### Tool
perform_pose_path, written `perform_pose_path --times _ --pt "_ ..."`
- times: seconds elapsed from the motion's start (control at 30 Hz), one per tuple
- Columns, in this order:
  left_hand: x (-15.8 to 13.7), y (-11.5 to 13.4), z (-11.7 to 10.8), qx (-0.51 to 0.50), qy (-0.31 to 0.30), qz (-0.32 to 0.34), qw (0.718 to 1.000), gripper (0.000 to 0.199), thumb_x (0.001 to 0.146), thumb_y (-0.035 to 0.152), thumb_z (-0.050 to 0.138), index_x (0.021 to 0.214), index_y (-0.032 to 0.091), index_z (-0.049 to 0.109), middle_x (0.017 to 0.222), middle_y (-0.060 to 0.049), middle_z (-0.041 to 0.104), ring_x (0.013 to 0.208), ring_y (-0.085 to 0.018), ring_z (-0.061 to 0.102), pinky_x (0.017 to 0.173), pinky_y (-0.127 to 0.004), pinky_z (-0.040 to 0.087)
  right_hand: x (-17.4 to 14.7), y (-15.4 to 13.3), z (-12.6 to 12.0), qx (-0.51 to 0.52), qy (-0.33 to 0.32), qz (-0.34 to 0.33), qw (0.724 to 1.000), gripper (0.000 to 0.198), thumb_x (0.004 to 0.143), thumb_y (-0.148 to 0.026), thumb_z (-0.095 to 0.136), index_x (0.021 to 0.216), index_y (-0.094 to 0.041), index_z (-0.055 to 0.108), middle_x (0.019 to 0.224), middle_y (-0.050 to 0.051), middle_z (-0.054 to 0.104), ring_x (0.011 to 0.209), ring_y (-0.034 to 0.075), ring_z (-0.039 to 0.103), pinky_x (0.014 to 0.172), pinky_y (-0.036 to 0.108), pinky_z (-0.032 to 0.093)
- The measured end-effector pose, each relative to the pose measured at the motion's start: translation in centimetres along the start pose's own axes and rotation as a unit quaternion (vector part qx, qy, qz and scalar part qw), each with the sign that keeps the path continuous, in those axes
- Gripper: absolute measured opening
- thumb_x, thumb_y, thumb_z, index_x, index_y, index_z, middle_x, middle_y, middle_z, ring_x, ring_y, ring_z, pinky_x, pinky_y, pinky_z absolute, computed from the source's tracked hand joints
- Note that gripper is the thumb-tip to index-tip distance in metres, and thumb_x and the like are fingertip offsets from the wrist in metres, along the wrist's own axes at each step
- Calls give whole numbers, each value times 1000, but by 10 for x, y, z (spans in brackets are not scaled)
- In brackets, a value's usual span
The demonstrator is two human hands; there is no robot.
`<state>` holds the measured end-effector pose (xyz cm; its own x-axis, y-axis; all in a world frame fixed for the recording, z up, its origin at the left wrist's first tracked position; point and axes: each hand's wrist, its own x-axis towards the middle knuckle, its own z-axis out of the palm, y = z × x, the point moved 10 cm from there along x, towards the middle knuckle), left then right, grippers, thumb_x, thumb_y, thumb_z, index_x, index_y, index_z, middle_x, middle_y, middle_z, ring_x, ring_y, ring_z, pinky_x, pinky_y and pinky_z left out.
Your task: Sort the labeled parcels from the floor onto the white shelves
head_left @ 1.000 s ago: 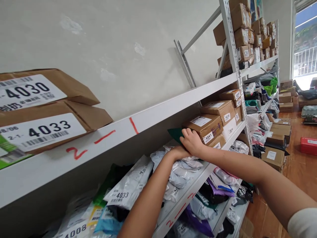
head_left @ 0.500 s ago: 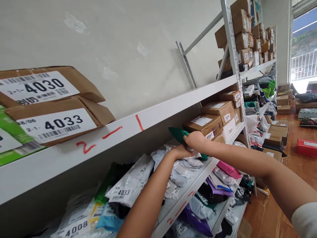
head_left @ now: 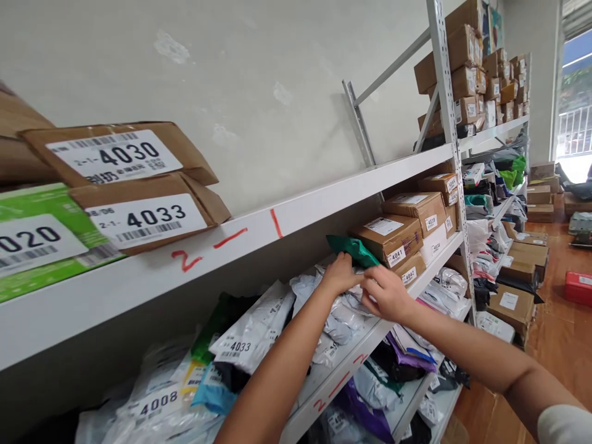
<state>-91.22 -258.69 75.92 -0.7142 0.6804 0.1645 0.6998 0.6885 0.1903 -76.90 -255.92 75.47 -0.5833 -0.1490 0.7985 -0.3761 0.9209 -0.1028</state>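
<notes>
A green mailer bag (head_left: 355, 250) leans at the back of the middle shelf, beside the cardboard boxes. My left hand (head_left: 341, 275) is closed at its lower front edge, fingertips partly hidden. My right hand (head_left: 387, 295) is just to the right, with fingers curled in a pinch near my left fingers; what it pinches, if anything, I cannot make out. Below both hands lies a pile of white and grey plastic parcels (head_left: 345, 320). A brown box labelled 4041 (head_left: 393, 239) stands right behind my right hand.
Boxes labelled 4030 (head_left: 124, 154) and 4033 (head_left: 157, 216) sit on the upper shelf at left, whose white edge (head_left: 324, 203) runs above my hands. Parcels including 4008 (head_left: 160, 404) fill the shelf's left. A perforated post (head_left: 446, 92) rises at right. Purple bags (head_left: 370, 410) lie below.
My right hand has moved off the top of the green bag to its lower right. My left hand has risen to the bag's edge. The view has shifted slightly left.
</notes>
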Motion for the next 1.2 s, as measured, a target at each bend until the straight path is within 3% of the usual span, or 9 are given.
perform_pose_path --times 0.13,0.23,0.33,0.5,0.77,0.87,1.0,1.1,1.2 --pt "-8 5 -6 -75 -118 85 986 54 70 37 68 121 19 71 132 -9 72 125 -32 62 112 -39 45 -39 22 28 99 81 71 989 46 94 -15 42 139 -12 53 137 20 59 131 27 54 110 49 52" --pt "-15 0 2 -129 -224 120 959 76 63 31 68 137 21 64 149 -4 61 138 -28 54 119 -34 38 -36 22 38 86 49 109 989 52 95 -33 58 142 -10 50 141 22 57 126 31 56 109 52 51" --pt "-15 -6 1 -118 -218 135 959 77 64 32 68 140 20 63 152 -7 58 141 -30 50 122 -36 33 -22 20 37 39 -30 139 989 66 88 -48 71 136 -7 55 134 24 61 117 35 60 104 50 52" --pt "-21 -3 4 -104 -220 153 958 86 58 29 78 142 23 62 156 -7 53 146 -30 45 125 -35 27 -11 32 34 24 -134 178 975 27 104 -22 43 113 -11 66 111 16 72 106 26 68 95 35 53" --pt "-11 1 -5 -64 -114 136 982 30 88 37 58 97 17 79 122 -9 75 115 -26 68 103 -33 50 -12 34 49 -51 -215 153 963 39 92 -4 51 129 -11 61 117 21 72 105 29 72 89 36 59" --pt "-2 1 0 -13 -95 95 991 36 94 31 45 93 14 76 101 -10 78 97 -27 71 91 -36 56 -12 37 61 -67 -157 152 973 51 95 -3 39 145 -8 50 123 24 69 110 29 70 95 39 59" --pt "-4 19 4 42 -146 86 985 41 80 11 55 114 23 76 123 -4 76 114 -25 68 100 -32 53 -32 39 65 -6 -36 99 994 63 88 0 38 151 -10 43 140 23 59 127 32 61 109 50 54" --pt "-27 28 -13 90 -144 58 984 56 79 6 56 127 31 72 143 -5 66 135 -31 57 118 -51 40 -59 33 55 90 47 25 994 64 88 -7 43 152 -17 41 154 20 45 142 31 48 114 54 50" --pt "-72 32 -40 134 -64 11 989 54 89 12 50 137 31 65 153 -9 56 147 -35 44 123 -69 19 -79 24 47 132 110 -9 985 57 97 -25 51 152 -22 39 156 19 41 145 34 44 112 56 50"
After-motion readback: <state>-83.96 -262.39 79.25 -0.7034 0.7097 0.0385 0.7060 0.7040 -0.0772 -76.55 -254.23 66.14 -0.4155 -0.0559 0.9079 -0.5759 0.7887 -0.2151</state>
